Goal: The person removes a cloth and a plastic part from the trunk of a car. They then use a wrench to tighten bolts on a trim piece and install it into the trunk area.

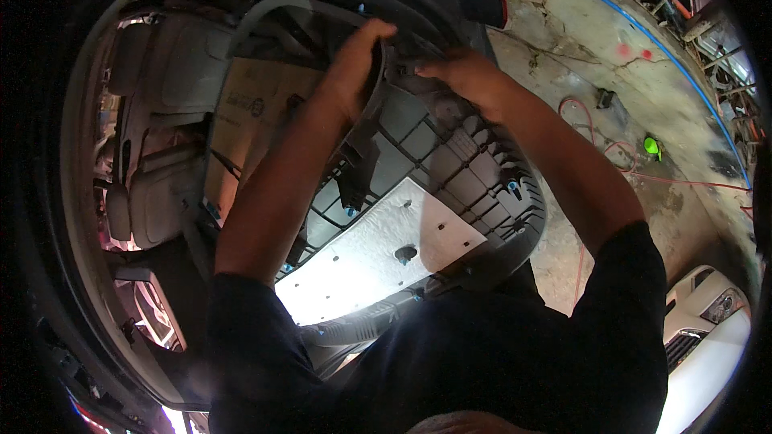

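A large dark-grey plastic car trim panel [474, 165], its ribbed back side up, lies tilted in front of my body. A white insulation pad [370, 253] with several small holes covers its near part. Blue clips [513, 186] sit along its edges. At the panel's far left edge, my left hand [360, 60] is closed on the rim, with the thumb on top. My right hand [466, 76] grips the far edge a little to the right; its fingertips are partly in shadow. The panel's underside is hidden.
The car's opening frames the left, with a cardboard box [256, 92] and grey seats [173, 64] inside. On the stained concrete floor at right lie a red hose [683, 182], a blue hose [643, 30] and a green object [652, 147]. A white bumper [716, 354] stands lower right.
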Available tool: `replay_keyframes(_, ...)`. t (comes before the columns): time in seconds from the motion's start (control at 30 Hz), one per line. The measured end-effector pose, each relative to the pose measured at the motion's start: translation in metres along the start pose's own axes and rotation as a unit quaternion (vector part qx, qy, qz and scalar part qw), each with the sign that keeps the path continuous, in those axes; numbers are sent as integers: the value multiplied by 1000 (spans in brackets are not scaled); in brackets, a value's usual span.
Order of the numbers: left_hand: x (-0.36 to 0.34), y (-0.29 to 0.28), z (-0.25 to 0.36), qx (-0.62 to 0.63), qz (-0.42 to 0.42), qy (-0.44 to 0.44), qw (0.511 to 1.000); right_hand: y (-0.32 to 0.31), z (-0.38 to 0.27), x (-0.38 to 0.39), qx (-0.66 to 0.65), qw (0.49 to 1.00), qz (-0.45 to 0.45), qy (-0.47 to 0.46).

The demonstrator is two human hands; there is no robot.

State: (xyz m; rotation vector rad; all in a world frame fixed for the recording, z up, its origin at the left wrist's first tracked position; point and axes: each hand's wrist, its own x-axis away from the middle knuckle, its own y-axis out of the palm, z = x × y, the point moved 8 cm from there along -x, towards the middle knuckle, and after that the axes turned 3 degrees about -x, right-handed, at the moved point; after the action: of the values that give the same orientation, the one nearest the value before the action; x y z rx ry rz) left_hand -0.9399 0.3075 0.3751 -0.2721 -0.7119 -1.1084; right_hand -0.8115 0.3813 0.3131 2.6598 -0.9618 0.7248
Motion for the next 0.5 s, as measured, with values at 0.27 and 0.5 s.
replay_keyframes(0.27, -25, -7, -10, -20, -14, -26, 999, 4, -16, 12, 78, 994, 2, -73)
replay_keyframes(0.5, -27, -8, -10, -10, -9, -9, 1000, -2, -19, 19, 47, 996, 32, -64)
